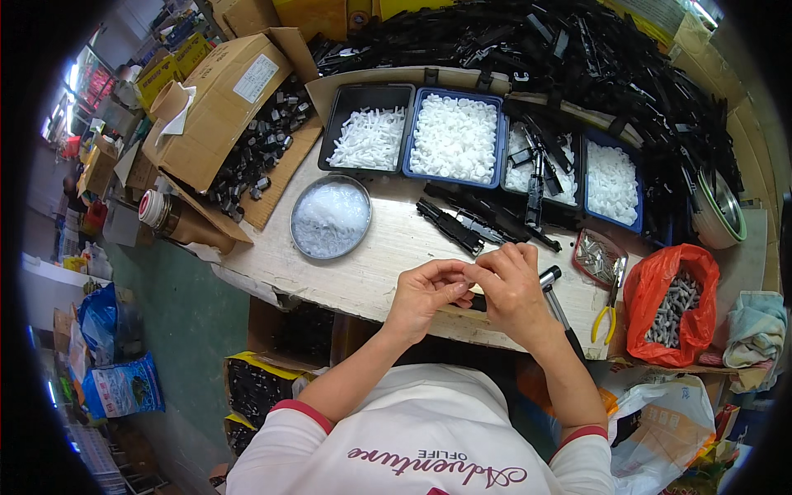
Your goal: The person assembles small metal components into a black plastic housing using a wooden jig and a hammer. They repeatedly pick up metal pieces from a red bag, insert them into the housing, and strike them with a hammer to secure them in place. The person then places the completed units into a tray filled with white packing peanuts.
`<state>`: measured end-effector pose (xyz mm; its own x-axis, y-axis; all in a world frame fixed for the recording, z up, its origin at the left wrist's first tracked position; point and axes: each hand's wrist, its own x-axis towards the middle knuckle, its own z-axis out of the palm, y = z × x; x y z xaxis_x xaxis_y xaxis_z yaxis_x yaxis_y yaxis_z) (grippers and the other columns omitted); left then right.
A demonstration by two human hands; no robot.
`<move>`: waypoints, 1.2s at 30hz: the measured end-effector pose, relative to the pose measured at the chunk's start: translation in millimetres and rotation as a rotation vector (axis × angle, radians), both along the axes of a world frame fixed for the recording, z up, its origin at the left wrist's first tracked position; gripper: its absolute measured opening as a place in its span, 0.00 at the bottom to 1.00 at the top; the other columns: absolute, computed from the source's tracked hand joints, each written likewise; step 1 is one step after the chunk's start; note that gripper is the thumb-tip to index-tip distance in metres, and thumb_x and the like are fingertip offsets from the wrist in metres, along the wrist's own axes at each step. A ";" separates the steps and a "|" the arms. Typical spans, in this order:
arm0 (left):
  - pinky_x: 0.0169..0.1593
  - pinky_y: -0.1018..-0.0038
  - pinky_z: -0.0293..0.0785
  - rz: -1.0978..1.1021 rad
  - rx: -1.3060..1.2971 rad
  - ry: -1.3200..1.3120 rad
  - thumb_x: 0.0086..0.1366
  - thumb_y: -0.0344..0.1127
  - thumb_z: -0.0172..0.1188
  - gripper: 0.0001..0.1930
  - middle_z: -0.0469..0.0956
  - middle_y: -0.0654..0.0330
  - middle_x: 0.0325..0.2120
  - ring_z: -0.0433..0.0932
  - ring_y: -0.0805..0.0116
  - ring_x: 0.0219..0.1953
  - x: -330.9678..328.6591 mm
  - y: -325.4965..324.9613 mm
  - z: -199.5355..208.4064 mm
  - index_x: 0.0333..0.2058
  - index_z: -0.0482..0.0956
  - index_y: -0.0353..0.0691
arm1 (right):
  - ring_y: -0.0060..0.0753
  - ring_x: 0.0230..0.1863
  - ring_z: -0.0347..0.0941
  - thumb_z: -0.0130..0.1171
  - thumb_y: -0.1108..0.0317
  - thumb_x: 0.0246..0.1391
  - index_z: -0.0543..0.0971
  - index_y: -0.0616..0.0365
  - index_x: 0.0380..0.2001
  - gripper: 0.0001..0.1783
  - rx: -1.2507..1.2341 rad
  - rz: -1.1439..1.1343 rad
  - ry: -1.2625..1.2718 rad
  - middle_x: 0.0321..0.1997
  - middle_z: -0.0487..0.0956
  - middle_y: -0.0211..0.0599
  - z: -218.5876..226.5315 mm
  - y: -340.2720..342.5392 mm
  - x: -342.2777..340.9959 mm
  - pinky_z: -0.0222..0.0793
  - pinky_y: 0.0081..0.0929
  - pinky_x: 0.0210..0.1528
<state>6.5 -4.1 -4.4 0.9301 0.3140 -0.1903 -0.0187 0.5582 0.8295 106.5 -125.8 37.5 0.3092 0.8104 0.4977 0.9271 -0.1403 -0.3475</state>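
Note:
My left hand [426,295] and my right hand [510,289] meet over the near edge of the workbench [375,285]. Thumbs and fingertips are pinched together at one spot, and whatever they hold is too small or hidden to name. Something dark shows just under the fingers; I cannot tell whether it is held. Right beyond my hands lie black plastic gun-shaped parts [450,225], one with silvery metal on it. A hammer [549,277] lies close to the right of my right hand, its dark handle slanting toward me past my wrist.
Trays of small white plastic pieces [454,137] line the back. A round dish [331,216] of fine clear strands stands left. At right are pliers [606,323], a red dish of metal pins [596,257] and a red bag [635,318]. Black parts [528,49] pile behind; a tipped carton [216,107] spills blocks.

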 end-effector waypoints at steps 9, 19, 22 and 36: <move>0.33 0.77 0.76 0.007 0.015 0.016 0.56 0.24 0.56 0.11 0.76 0.58 0.30 0.75 0.74 0.28 -7.1 -0.9 -7.2 0.40 0.75 0.32 | 0.32 0.31 0.66 0.60 0.76 0.39 0.76 0.57 0.27 0.08 0.250 -0.138 0.398 0.27 0.73 0.31 -35.5 -5.2 -13.5 0.54 0.27 0.35; 0.27 0.85 0.67 -0.018 0.292 0.018 0.54 0.24 0.58 0.11 0.72 0.64 0.28 0.70 0.80 0.25 -8.2 5.7 -6.7 0.39 0.76 0.34 | 0.35 0.32 0.62 0.57 0.75 0.42 0.71 0.57 0.26 0.06 0.145 -0.158 0.331 0.26 0.69 0.31 -43.1 -2.3 -19.2 0.51 0.29 0.37; 0.28 0.86 0.64 -0.007 0.517 0.076 0.51 0.22 0.59 0.12 0.70 0.66 0.26 0.67 0.82 0.25 -8.6 16.5 -8.6 0.37 0.77 0.36 | 0.35 0.34 0.61 0.57 0.74 0.42 0.71 0.56 0.26 0.06 0.004 -0.175 0.272 0.27 0.68 0.31 -49.5 -10.3 -22.1 0.49 0.31 0.38; 0.28 0.75 0.69 -0.121 1.288 0.081 0.46 0.25 0.63 0.12 0.68 0.60 0.23 0.72 0.67 0.24 2.2 12.7 -18.5 0.33 0.78 0.39 | 0.34 0.36 0.63 0.56 0.76 0.36 0.73 0.54 0.27 0.10 -0.145 -0.098 0.159 0.28 0.70 0.30 -58.3 -15.8 -18.4 0.51 0.36 0.40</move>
<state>8.7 8.6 -22.9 0.9655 0.2274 0.1270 0.0510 -0.6431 0.7641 88.1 -141.5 -20.9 0.4550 0.8322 0.3168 0.8420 -0.2863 -0.4573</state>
